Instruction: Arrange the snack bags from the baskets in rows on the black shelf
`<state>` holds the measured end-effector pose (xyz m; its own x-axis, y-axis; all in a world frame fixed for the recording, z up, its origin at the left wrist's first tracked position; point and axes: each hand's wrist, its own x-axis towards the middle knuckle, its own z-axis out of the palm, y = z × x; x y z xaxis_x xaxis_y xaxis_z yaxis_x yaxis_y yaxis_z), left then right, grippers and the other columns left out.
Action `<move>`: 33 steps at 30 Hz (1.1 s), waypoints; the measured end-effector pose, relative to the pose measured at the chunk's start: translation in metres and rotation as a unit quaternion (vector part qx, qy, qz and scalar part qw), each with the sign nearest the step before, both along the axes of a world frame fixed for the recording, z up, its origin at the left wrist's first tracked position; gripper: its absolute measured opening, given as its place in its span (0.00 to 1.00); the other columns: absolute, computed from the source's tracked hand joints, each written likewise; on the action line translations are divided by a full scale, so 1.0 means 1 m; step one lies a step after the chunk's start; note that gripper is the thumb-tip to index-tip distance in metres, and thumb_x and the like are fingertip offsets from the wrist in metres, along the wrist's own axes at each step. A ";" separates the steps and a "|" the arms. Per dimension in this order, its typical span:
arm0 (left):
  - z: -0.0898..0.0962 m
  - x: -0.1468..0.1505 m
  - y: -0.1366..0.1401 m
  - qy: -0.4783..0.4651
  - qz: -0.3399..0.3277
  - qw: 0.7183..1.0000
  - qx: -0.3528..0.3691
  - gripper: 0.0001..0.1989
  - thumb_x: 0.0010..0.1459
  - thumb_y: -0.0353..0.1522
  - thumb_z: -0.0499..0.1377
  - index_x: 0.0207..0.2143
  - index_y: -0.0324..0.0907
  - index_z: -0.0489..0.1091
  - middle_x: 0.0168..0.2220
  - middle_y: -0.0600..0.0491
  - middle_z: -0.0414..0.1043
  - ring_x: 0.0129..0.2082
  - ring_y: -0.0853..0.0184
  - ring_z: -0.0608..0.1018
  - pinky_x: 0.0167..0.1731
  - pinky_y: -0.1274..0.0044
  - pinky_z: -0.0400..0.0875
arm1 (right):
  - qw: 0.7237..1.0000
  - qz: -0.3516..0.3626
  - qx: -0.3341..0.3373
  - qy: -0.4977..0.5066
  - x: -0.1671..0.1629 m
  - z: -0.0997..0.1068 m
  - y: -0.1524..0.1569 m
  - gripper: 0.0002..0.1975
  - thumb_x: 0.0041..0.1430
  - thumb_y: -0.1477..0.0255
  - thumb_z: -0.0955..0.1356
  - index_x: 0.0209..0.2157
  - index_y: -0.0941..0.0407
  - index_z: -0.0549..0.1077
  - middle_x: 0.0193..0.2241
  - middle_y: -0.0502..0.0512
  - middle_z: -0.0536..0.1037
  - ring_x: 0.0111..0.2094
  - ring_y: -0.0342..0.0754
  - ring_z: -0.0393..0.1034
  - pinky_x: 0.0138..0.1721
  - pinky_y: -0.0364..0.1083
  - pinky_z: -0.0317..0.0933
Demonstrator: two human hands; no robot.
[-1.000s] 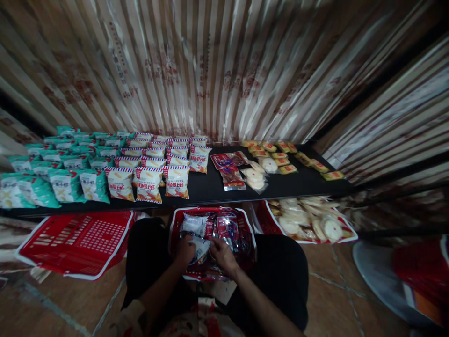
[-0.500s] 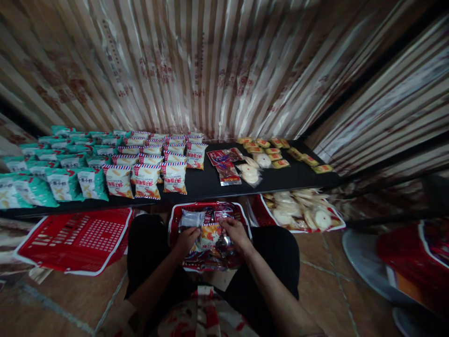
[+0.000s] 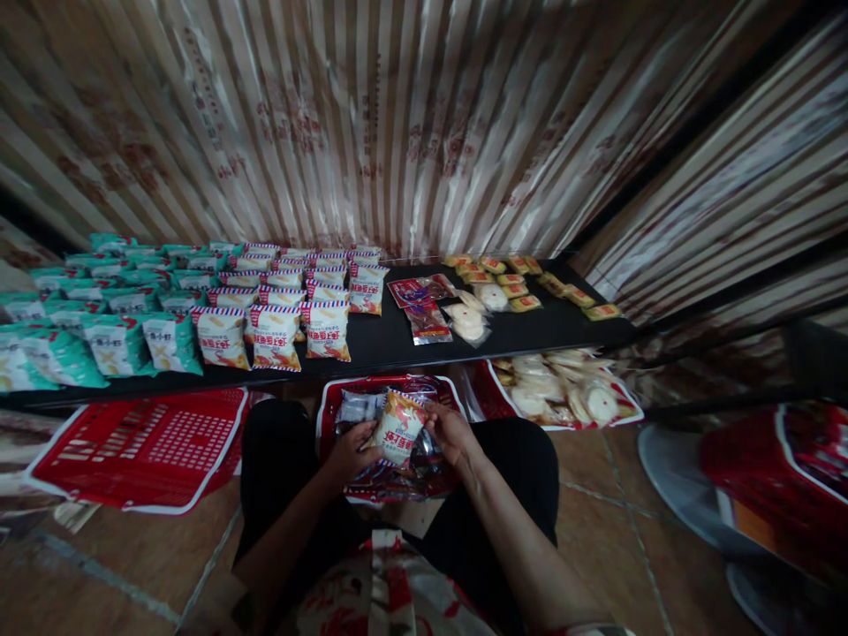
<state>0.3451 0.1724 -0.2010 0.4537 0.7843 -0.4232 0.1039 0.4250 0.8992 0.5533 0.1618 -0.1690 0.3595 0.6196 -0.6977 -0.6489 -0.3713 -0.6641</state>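
Between my two hands is an orange-and-white snack bag (image 3: 400, 427) with red lettering, tilted over a red basket (image 3: 323, 415). My left hand (image 3: 356, 452) grips its lower left side, fingers closed. On the other side, my right hand (image 3: 451, 433) pinches the bag's upper right edge. The basket stands between my knees with several dark and silvery packets (image 3: 361, 406) in it. Just beyond it, on the black shelf (image 3: 371, 349), several white snack bags (image 3: 324, 330) with similar red lettering stand in rows.
Teal bags (image 3: 173, 341) fill the shelf's left end. Red packets (image 3: 427, 321), round white packs (image 3: 468, 323) and small yellow packs (image 3: 523, 303) lie farther right. A red basket (image 3: 165, 450) lies at left; another basket (image 3: 494, 397) holds pale packs. A striped curtain (image 3: 331, 115) hangs behind.
The snack bag has come up from among the packets in the basket and turned, so more of its front shows. Both hands keep hold of it. The view has shifted slightly.
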 end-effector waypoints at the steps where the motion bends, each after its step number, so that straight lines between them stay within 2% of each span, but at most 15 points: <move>1: 0.004 -0.002 0.000 -0.006 0.012 1.000 -0.005 0.33 0.37 0.37 0.69 0.48 0.37 0.69 0.51 0.41 0.70 0.52 0.53 0.71 0.51 0.66 0.66 | 1.000 -0.010 -0.002 0.013 0.000 -0.001 0.000 0.08 0.48 0.84 0.69 0.22 0.60 0.67 0.11 0.41 0.62 0.11 0.32 0.56 0.13 0.30 0.58; 5: 0.025 -0.007 0.001 -0.062 0.076 0.993 -0.058 0.35 0.40 0.40 0.67 0.52 0.39 0.66 0.48 0.43 0.73 0.49 0.54 0.74 0.48 0.65 0.68 | 0.997 -0.035 -0.002 0.063 -0.001 -0.003 -0.003 0.12 0.53 0.84 0.65 0.20 0.59 0.64 0.13 0.42 0.61 0.12 0.30 0.56 0.13 0.28 0.57; 8: 0.035 -0.005 0.001 -0.104 0.107 0.987 -0.059 0.36 0.40 0.41 0.67 0.53 0.38 0.64 0.45 0.44 0.75 0.48 0.55 0.75 0.48 0.66 0.69 | 0.995 -0.038 0.000 0.091 -0.006 -0.004 -0.008 0.14 0.54 0.86 0.64 0.20 0.58 0.62 0.14 0.42 0.60 0.12 0.31 0.57 0.14 0.28 0.59; 13: 0.039 0.005 0.001 -0.126 0.139 0.981 -0.051 0.32 0.43 0.44 0.65 0.49 0.39 0.67 0.43 0.45 0.76 0.43 0.56 0.77 0.45 0.68 0.71 | 0.994 -0.032 -0.014 0.108 -0.019 -0.011 -0.023 0.14 0.53 0.86 0.64 0.20 0.57 0.62 0.15 0.42 0.60 0.12 0.32 0.57 0.15 0.30 0.60; 17: 0.041 0.009 0.004 -0.137 0.159 0.977 -0.040 0.31 0.44 0.45 0.65 0.48 0.38 0.68 0.41 0.45 0.77 0.39 0.57 0.78 0.42 0.68 0.72 | 0.993 -0.017 -0.049 0.103 -0.028 -0.021 -0.034 0.09 0.51 0.83 0.66 0.21 0.58 0.65 0.16 0.45 0.66 0.13 0.33 0.60 0.15 0.32 0.59; 19: 0.040 0.009 0.008 -0.120 0.160 0.979 -0.024 0.31 0.44 0.46 0.65 0.47 0.37 0.68 0.41 0.46 0.77 0.39 0.58 0.78 0.41 0.69 0.72 | 0.997 -0.002 -0.059 0.049 -0.027 -0.024 -0.038 0.03 0.50 0.79 0.67 0.26 0.58 0.68 0.17 0.47 0.70 0.14 0.36 0.62 0.14 0.35 0.58; 20: 0.040 0.008 0.010 -0.097 0.158 0.983 -0.010 0.31 0.44 0.46 0.64 0.48 0.37 0.68 0.42 0.46 0.76 0.40 0.58 0.78 0.41 0.70 0.72 | 0.998 0.003 -0.056 -0.007 -0.025 -0.025 -0.039 0.03 0.49 0.76 0.68 0.29 0.58 0.70 0.19 0.48 0.72 0.16 0.38 0.65 0.16 0.36 0.59; 21: 0.040 0.007 0.012 -0.065 0.152 0.986 0.012 0.31 0.45 0.46 0.63 0.48 0.38 0.68 0.43 0.47 0.76 0.40 0.58 0.78 0.41 0.71 0.72 | 0.996 0.007 -0.045 -0.078 -0.022 -0.024 -0.039 0.07 0.48 0.73 0.69 0.32 0.57 0.71 0.22 0.49 0.74 0.19 0.41 0.68 0.18 0.39 0.62; 23: 0.039 0.003 0.018 0.016 0.126 0.989 0.073 0.27 0.47 0.44 0.62 0.48 0.39 0.69 0.45 0.48 0.75 0.43 0.59 0.77 0.43 0.73 0.71 | 0.973 0.029 -0.002 -0.227 -0.015 -0.019 -0.039 0.15 0.48 0.67 0.69 0.39 0.55 0.71 0.30 0.52 0.78 0.29 0.47 0.73 0.28 0.44 0.68; 25: 0.042 0.000 0.022 0.093 0.080 0.982 0.142 0.23 0.50 0.41 0.60 0.48 0.41 0.70 0.47 0.49 0.74 0.46 0.61 0.75 0.45 0.74 0.70 | 0.945 0.086 0.055 -0.312 -0.008 -0.009 -0.038 0.21 0.48 0.62 0.69 0.43 0.55 0.71 0.38 0.56 0.78 0.39 0.51 0.73 0.39 0.47 0.68; 28: 0.053 -0.003 0.027 0.150 -0.002 0.964 0.218 0.19 0.53 0.37 0.57 0.48 0.44 0.71 0.47 0.50 0.73 0.46 0.62 0.74 0.48 0.75 0.67 | 0.907 0.231 0.130 -0.327 -0.003 0.009 -0.037 0.27 0.47 0.60 0.70 0.49 0.55 0.70 0.47 0.58 0.75 0.48 0.54 0.69 0.49 0.50 0.63; 30: 0.063 -0.003 0.029 0.157 -0.047 0.953 0.254 0.18 0.54 0.37 0.56 0.48 0.45 0.72 0.46 0.51 0.74 0.46 0.62 0.74 0.48 0.75 0.66 | 0.879 0.316 0.154 -0.322 -0.003 0.017 -0.037 0.31 0.47 0.61 0.71 0.53 0.54 0.67 0.51 0.58 0.72 0.53 0.54 0.66 0.53 0.51 0.59; 33: 0.081 -0.002 0.032 0.164 -0.105 0.935 0.297 0.17 0.55 0.36 0.55 0.48 0.48 0.72 0.47 0.53 0.73 0.47 0.63 0.74 0.49 0.76 0.64 | 0.845 0.387 0.162 -0.332 -0.006 0.022 -0.038 0.34 0.48 0.64 0.71 0.57 0.53 0.63 0.50 0.57 0.73 0.51 0.53 0.67 0.53 0.51 0.59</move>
